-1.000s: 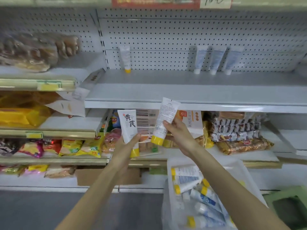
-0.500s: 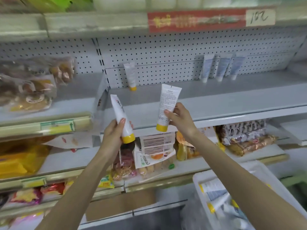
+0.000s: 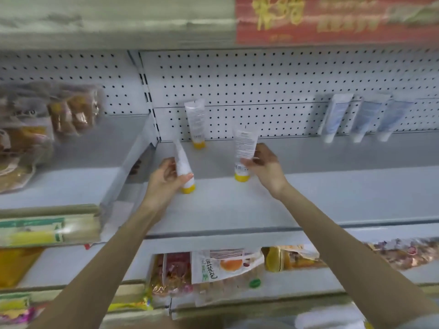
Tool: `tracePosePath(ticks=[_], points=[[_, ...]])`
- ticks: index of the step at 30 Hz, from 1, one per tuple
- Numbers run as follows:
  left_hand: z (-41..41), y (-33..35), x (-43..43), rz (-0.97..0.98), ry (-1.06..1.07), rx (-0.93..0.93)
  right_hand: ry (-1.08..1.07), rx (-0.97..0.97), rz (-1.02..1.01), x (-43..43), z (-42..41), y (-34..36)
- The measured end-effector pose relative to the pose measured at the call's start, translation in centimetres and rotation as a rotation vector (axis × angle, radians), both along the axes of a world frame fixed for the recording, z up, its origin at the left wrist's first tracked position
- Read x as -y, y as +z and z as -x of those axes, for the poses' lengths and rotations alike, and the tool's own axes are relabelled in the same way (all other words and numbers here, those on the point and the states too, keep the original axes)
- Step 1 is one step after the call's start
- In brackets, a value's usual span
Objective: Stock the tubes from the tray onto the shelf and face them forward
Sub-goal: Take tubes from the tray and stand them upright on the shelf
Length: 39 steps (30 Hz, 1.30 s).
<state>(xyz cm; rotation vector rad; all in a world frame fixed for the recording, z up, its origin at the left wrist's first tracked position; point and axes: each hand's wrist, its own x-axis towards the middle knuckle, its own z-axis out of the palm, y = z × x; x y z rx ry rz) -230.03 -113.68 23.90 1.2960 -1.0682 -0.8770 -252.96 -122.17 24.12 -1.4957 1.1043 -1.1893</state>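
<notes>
Lowering the left tube (image 3: pixel 183 166) and right tube (image 3: pixel 244 150) cap-down over the shelf (image 3: pixel 308 198), both short of it a moment ago; my left hand (image 3: pixel 166 179) grips one, my right hand (image 3: pixel 263 166) pinches the other, fine print facing me, so turning remains.

At 6 o'clock, a food bag (image 3: pixel 215 264) shows black marks that look like 豆餐包. The green marks beside them are too blurry for me. At 1 o'clock, a red sign (image 3: pixel 332 20) has big yellow marks, all smeared. My right hand (image 3: pixel 263 165) holds the printed tube (image 3: pixel 243 150), which has tiny print and a bar code, too small to read. The back tube (image 3: pixel 196 122) at 11 o'clock has tiny print too. My left hand (image 3: pixel 166 181) holds the plain tube (image 3: pixel 183 167), turned edge-on at 9 o'clock.
</notes>
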Motion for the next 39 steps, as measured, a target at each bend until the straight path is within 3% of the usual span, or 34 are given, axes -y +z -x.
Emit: tracePosePath(ticks=[13, 34, 39], points=[[-1.3, -2.2, 4.1, 0.01, 0.069, 0.02, -0.007, -0.267, -0.001, 12.8, -3.6, -1.1], [-1.5, -2.7, 3.3, -0.009, 0.08, 0.153, -0.003, -0.193, 0.052, 15.1, -4.5, -2.6], [-1.6, -2.7, 3.1, -0.017, 0.098, 0.173, -0.024, -0.257, 0.019, 15.1, -4.5, -2.7]])
